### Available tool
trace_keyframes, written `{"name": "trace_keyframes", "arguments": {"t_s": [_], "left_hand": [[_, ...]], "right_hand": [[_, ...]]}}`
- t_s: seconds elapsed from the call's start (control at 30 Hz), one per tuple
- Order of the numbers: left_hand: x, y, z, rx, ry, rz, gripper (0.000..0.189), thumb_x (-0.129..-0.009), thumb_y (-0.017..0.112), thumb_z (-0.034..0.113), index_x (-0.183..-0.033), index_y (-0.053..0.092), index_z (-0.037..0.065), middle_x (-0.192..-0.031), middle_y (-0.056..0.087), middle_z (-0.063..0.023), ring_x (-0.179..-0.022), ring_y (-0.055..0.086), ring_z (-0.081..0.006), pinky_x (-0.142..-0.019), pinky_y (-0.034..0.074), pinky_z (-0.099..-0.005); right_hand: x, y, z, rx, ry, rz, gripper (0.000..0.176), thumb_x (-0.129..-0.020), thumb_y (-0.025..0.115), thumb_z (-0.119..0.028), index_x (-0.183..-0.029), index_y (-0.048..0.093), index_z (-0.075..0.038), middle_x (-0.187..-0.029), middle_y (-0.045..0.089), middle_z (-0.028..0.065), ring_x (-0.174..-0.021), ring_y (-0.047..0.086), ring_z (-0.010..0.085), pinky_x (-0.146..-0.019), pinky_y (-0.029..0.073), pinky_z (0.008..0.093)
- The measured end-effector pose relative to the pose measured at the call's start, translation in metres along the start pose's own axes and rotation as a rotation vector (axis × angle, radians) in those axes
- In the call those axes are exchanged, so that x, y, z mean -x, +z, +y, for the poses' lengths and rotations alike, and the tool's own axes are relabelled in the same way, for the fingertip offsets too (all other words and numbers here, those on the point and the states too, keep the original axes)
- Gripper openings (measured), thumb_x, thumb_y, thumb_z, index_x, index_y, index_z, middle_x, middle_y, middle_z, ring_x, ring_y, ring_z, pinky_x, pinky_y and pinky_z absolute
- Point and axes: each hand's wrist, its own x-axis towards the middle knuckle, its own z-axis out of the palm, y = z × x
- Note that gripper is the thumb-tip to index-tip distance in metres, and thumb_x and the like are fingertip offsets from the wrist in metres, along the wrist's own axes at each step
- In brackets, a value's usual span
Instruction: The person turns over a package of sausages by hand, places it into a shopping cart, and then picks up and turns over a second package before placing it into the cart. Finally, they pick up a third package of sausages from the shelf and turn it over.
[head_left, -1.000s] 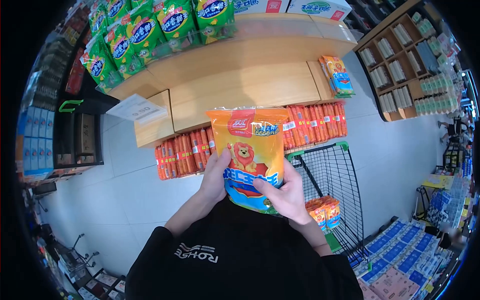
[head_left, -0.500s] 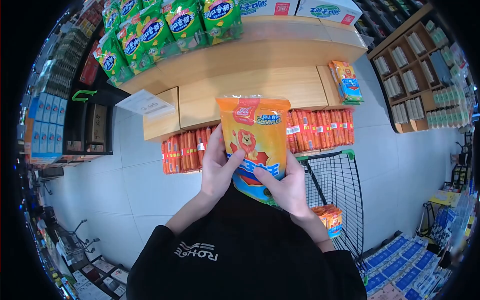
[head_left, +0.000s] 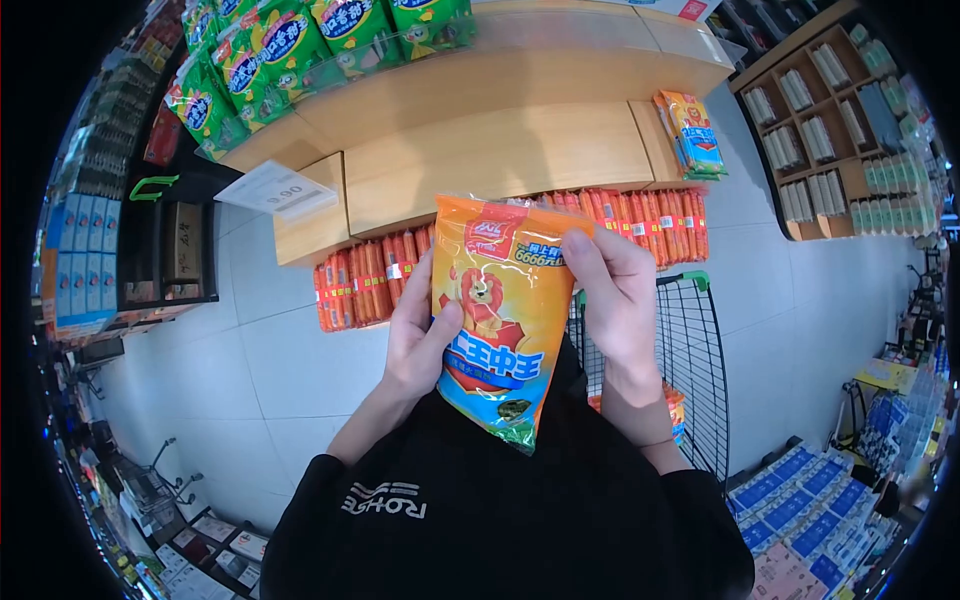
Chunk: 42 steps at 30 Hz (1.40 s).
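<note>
Both hands hold an orange, yellow and blue sausage packet point(head_left: 495, 300) with a lion printed on its front. My left hand point(head_left: 410, 335) grips its left side, thumb across the front and fingers hidden behind. My right hand point(head_left: 620, 295) pinches the upper right corner, with the thumb on the front. The packet is tilted, its top seal at the upper end and its lower corner near my black shirt point(head_left: 490, 500). Red sausage packs point(head_left: 365, 280) lie in a row beyond the hands, partly covered by the packet.
A wooden display stand point(head_left: 500, 160) carries green bags point(head_left: 280, 50) and a price sign point(head_left: 275, 190). Similar orange packets point(head_left: 690, 135) sit at its right end. A wire shopping cart point(head_left: 695, 350) stands on my right, with orange packets point(head_left: 677, 410) inside. Compartmented shelving point(head_left: 815, 140) is farther right.
My right hand has moved up from the packet's lower right side to its upper right corner. The packet has tilted, and more of its lower front shows.
</note>
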Motion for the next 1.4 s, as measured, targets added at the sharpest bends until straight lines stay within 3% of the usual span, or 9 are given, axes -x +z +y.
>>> {"name": "trace_keyframes", "arguments": {"t_s": [0.63,0.83,0.93,1.0,1.03,1.13,1.17,1.33,1.4], "left_hand": [[0.001,-0.018,0.0,0.054,0.016,-0.038,0.056,-0.088,0.046,0.013,-0.135,0.018,-0.001,-0.129,0.04,-0.0118,-0.115,0.042,-0.0163,-0.096,0.035,-0.0302],[-0.003,-0.019,-0.005,0.202,-0.08,0.023,0.049,-0.091,0.042,0.02,-0.134,0.024,0.004,-0.125,0.044,-0.0105,-0.109,0.048,-0.0176,-0.09,0.042,-0.0306],[-0.013,-0.022,-0.003,0.643,-0.377,0.022,0.038,-0.092,0.038,0.027,-0.122,0.039,0.004,-0.106,0.055,-0.0133,-0.087,0.059,-0.0201,-0.072,0.05,-0.029],[-0.02,-0.032,-0.022,0.708,-0.305,-0.284,0.033,-0.093,0.035,0.029,-0.111,0.045,0.003,-0.09,0.057,-0.0141,-0.07,0.058,-0.0209,-0.058,0.049,-0.0282],[-0.023,-0.033,-0.028,0.737,-0.274,-0.445,0.033,-0.093,0.034,0.031,-0.105,0.048,0.003,-0.082,0.058,-0.0144,-0.061,0.058,-0.0214,-0.05,0.048,-0.0279],[-0.016,-0.021,-0.035,0.583,-0.281,-0.403,0.03,-0.092,0.037,0.029,-0.094,0.049,0.002,-0.07,0.054,-0.0142,-0.048,0.052,-0.021,-0.039,0.042,-0.027],[-0.017,-0.037,-0.053,0.393,-0.329,-0.554,0.034,-0.091,0.039,0.033,-0.097,0.048,0.0,-0.074,0.056,-0.0156,-0.056,0.056,-0.0224,-0.047,0.046,-0.028],[-0.004,-0.036,-0.081,0.37,-0.365,-0.399,0.041,-0.09,0.039,0.037,-0.105,0.046,-0.001,-0.087,0.055,-0.0158,-0.073,0.056,-0.0227,-0.063,0.046,-0.0305],[0.004,-0.037,-0.069,0.389,-0.435,-0.26,0.044,-0.09,0.038,0.039,-0.109,0.045,-0.001,-0.093,0.054,-0.0158,-0.08,0.055,-0.0227,-0.069,0.046,-0.0316]], "right_hand": [[-0.003,0.02,0.016,-0.035,0.061,0.158,0.04,-0.092,0.046,-0.029,-0.073,0.06,0.003,-0.06,0.054,-0.0015,-0.053,0.043,0.002,-0.047,0.032,0.0181],[0.003,0.017,0.033,-0.371,-0.013,0.041,0.033,-0.093,0.043,-0.022,-0.109,0.056,0.004,-0.086,0.06,0.0067,-0.07,0.049,0.0042,-0.063,0.039,0.0195],[0.001,0.03,0.052,-0.12,-0.086,0.055,0.039,-0.092,0.043,-0.015,-0.124,0.038,0.005,-0.112,0.051,0.0155,-0.084,0.054,0.0098,-0.078,0.043,0.0253],[-0.004,0.036,0.067,-0.027,-0.094,0.021,0.049,-0.09,0.044,-0.011,-0.132,0.025,0.005,-0.126,0.042,0.0215,-0.091,0.059,0.0152,-0.084,0.045,0.0289],[-0.004,0.038,0.071,-0.142,-0.01,-0.028,0.051,-0.09,0.044,-0.011,-0.133,0.022,0.005,-0.125,0.042,0.0219,-0.088,0.06,0.0164,-0.079,0.048,0.029],[-0.001,0.03,0.087,-0.529,0.273,-0.251,0.056,-0.087,0.05,-0.017,-0.129,0.023,0.008,-0.11,0.052,0.0232,-0.054,0.062,0.0202,-0.04,0.051,0.0269],[0.002,0.026,0.101,-0.638,0.316,-0.292,0.055,-0.086,0.051,-0.018,-0.127,0.025,0.009,-0.104,0.054,0.0228,-0.047,0.059,0.0202,-0.033,0.048,0.0264],[0.005,0.023,0.087,-0.611,0.373,-0.222,0.039,-0.083,0.056,-0.022,-0.104,0.048,0.009,-0.08,0.061,0.0156,-0.031,0.051,0.0178,-0.024,0.04,0.0213],[0.006,0.027,0.088,-0.533,0.34,-0.128,0.024,-0.083,0.057,-0.016,-0.097,0.055,0.004,-0.085,0.062,0.0097,-0.052,0.058,0.0112,-0.044,0.047,0.02]]}}
